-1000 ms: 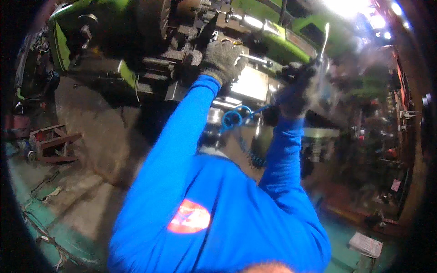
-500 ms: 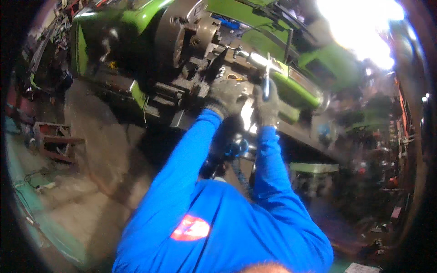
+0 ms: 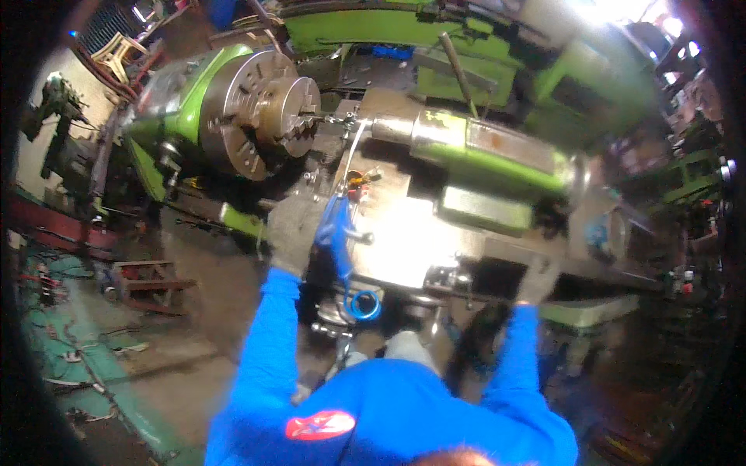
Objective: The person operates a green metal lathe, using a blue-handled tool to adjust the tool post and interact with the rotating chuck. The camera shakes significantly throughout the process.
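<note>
My left hand point(image 3: 291, 233), in a grey work glove, is closed on a blue air blow gun point(image 3: 336, 233). Its long thin metal nozzle points away from me, toward the gap between the lathe chuck point(image 3: 291, 113) and the tailstock quill point(image 3: 392, 128). Some of the left fingers are hidden behind the gun. A blue hose coil point(image 3: 364, 304) hangs below it. My right hand point(image 3: 540, 281), gloved too, is at the front edge of the lathe bed, right of the carriage; it looks open, with blurred fingers and nothing visible in it.
The green tailstock point(image 3: 489, 159) stands right of the chuck, with a lever point(image 3: 457, 74) rising behind it. A brightly lit metal plate point(image 3: 396, 233) lies before me, with small yellow and red items point(image 3: 361, 179) on it. A rusty metal frame point(image 3: 151, 286) stands on the floor at left.
Both hands were close together near the tailstock. The left has come back and left, now with the blow gun; the right has moved right and nearer. The view has shifted, showing more of the chuck.
</note>
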Motion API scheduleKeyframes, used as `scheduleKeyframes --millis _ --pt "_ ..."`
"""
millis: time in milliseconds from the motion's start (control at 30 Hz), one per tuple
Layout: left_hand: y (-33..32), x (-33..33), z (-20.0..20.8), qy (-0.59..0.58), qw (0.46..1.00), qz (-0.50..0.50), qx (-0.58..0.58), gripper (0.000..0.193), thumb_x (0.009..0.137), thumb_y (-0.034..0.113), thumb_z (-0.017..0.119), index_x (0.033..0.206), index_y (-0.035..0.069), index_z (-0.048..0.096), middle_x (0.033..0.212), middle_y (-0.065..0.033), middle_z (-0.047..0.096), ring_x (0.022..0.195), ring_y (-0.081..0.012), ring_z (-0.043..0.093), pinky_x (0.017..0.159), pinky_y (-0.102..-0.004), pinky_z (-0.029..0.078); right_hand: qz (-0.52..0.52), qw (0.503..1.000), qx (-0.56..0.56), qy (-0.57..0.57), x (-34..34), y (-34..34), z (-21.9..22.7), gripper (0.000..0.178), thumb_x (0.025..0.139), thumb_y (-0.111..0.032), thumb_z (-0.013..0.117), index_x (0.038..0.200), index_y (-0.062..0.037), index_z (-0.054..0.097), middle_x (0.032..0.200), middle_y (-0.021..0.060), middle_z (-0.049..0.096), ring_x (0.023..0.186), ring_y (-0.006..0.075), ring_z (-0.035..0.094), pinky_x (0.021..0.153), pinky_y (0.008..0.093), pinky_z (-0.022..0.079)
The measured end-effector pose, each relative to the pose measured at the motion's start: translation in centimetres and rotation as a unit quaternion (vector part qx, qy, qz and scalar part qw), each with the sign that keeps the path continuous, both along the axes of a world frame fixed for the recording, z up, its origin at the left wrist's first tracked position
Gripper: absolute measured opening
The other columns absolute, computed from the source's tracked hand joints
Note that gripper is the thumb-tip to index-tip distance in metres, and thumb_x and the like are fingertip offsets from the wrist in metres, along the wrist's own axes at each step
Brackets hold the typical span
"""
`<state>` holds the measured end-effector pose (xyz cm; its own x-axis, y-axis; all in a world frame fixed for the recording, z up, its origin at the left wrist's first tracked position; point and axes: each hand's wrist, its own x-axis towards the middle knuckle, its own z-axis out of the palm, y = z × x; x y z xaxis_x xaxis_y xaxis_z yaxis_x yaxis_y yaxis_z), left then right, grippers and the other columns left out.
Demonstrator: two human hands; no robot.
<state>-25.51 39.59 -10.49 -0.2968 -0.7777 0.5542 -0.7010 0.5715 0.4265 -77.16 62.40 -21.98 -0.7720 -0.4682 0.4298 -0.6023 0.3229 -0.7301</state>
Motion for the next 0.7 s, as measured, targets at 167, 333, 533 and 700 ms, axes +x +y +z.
scheduleKeyframes --millis 167,333,533,700 --pt "0.6 0.6 -0.9 0.019 0.997 0.042 0.066 0.022 0.092 0.023 0.068 0.106 0.009 0.077 0.108 -0.0146 0.075 0.101 -0.0382 0.067 0.090 -0.0475 0.052 -0.042 0.960 0.265 0.081 -19.3 -3.8 -5.2 0.046 0.105 -0.020 0.059 0.144 0.0049 0.058 0.147 0.0215 0.060 0.135 0.0313 0.057 0.117 0.0415 0.042" --pt "0.8 -0.6 1.2 -0.153 0.977 0.131 0.072 0.021 0.088 0.023 0.072 0.104 0.011 0.077 0.106 -0.0118 0.075 0.103 -0.0339 0.069 0.090 -0.0423 0.055 -0.033 0.945 0.316 0.074 -28.1 -14.8 -3.5 0.046 0.105 -0.021 0.060 0.144 0.0047 0.058 0.146 0.0220 0.061 0.134 0.0324 0.057 0.117 0.0421 0.042" --pt "0.8 -1.8 1.7 -0.122 0.972 0.175 0.103 0.022 0.083 0.022 0.076 0.103 0.012 0.078 0.108 -0.0103 0.075 0.106 -0.0316 0.069 0.096 -0.0406 0.055 -0.015 0.939 0.339 0.063 -32.5 -25.7 -1.7 0.046 0.105 -0.022 0.060 0.143 0.0044 0.059 0.145 0.0225 0.061 0.134 0.0337 0.057 0.117 0.0428 0.042" --pt "1.0 -2.8 2.5 -0.174 0.958 0.198 0.111 0.021 0.083 0.022 0.076 0.102 0.013 0.078 0.108 -0.0101 0.075 0.105 -0.0319 0.069 0.095 -0.0411 0.055 0.006 0.940 0.334 0.069 -33.3 -27.6 -1.7 0.046 0.105 -0.023 0.060 0.143 0.0042 0.060 0.145 0.0229 0.061 0.133 0.0348 0.058 0.117 0.0434 0.042"
